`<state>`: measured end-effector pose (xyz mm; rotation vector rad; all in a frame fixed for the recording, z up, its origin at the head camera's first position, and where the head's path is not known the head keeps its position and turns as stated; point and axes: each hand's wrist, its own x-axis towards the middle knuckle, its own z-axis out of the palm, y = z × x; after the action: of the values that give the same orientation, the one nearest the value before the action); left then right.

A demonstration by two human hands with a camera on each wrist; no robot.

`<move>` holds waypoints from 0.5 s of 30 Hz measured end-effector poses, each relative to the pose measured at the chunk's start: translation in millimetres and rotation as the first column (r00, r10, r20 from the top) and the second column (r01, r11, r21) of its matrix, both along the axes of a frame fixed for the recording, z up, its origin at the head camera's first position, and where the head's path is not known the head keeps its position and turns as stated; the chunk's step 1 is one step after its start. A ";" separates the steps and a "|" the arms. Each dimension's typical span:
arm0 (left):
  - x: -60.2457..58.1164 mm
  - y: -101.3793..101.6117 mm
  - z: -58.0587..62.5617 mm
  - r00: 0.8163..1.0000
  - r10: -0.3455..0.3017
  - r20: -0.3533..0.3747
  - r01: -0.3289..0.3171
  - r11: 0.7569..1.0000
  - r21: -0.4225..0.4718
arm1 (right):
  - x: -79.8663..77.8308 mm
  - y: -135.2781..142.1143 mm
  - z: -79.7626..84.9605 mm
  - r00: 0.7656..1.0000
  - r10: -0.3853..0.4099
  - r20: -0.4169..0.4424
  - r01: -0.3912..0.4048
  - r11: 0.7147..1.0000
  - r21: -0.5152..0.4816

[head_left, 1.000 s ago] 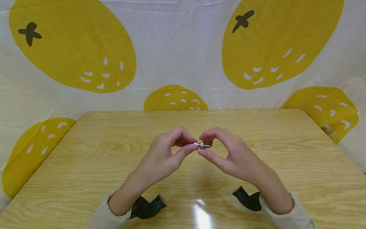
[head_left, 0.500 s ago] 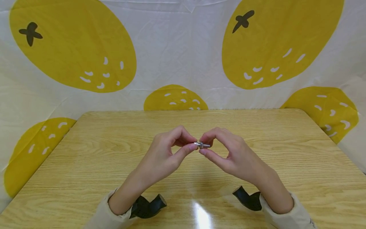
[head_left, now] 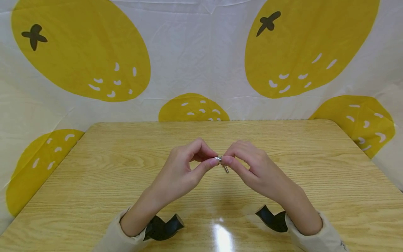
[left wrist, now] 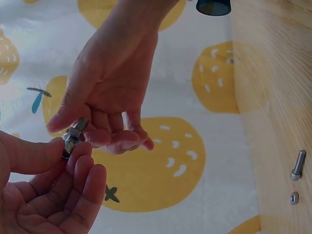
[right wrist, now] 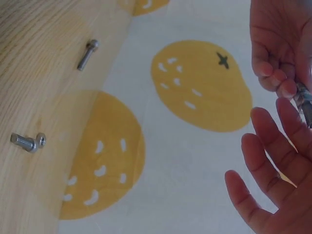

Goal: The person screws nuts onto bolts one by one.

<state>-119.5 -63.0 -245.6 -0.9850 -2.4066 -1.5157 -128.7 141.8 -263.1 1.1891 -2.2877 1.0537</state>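
Note:
A small steel bolt point(head_left: 218, 159) is held above the table, lying roughly level between the two hands. My left hand point(head_left: 184, 168) pinches its head end between thumb and index finger. A hex nut point(left wrist: 74, 132) sits partway along the shank, with thread showing past it in the left wrist view. My right hand point(head_left: 255, 166) has thumb and index finger at the nut, the thumb covering most of it in the head view. In the right wrist view, the other fingers point(right wrist: 265, 163) of the right hand are spread apart.
Below the hands a second bolt point(head_left: 226, 169) lies on the wooden table point(head_left: 126, 147); its head hides behind the right thumb. Loose nearby are a nut point(left wrist: 294, 198), another bolt point(right wrist: 23, 142) and a nut point(right wrist: 41, 140). A patterned cloth point(head_left: 195, 52) hangs behind.
My right thumb has moved up from below the nut to its front, covering the held bolt's right end. Part of a bolt on the table now shows beneath. The left hand keeps its place.

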 end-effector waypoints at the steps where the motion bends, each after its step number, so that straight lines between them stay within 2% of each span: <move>1: 0.1 0.2 0.1 1.000 0.001 0.000 -0.001 1.000 0.001 | 0.3 0.4 -0.1 1.000 -0.008 0.009 0.008 1.000 0.003; 5: 1.0 0.2 1.4 1.000 0.013 0.013 -0.013 1.000 -0.001 | 1.8 0.3 0.1 0.999 -0.029 0.028 0.029 1.000 -0.004; 12: 1.3 0.3 1.4 1.000 0.016 0.020 -0.017 1.000 0.003 | 0.4 -2.1 -0.4 0.996 0.031 -0.080 -0.035 0.998 -0.055; 15: 1.2 0.3 1.1 1.000 0.014 0.021 -0.014 1.000 0.006 | 1.2 -1.4 0.3 0.997 0.029 -0.066 -0.032 0.998 -0.047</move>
<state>-118.3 -62.7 -244.6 -0.9539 -2.4161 -1.5358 -127.5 140.4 -262.8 1.2245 -2.1890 1.0595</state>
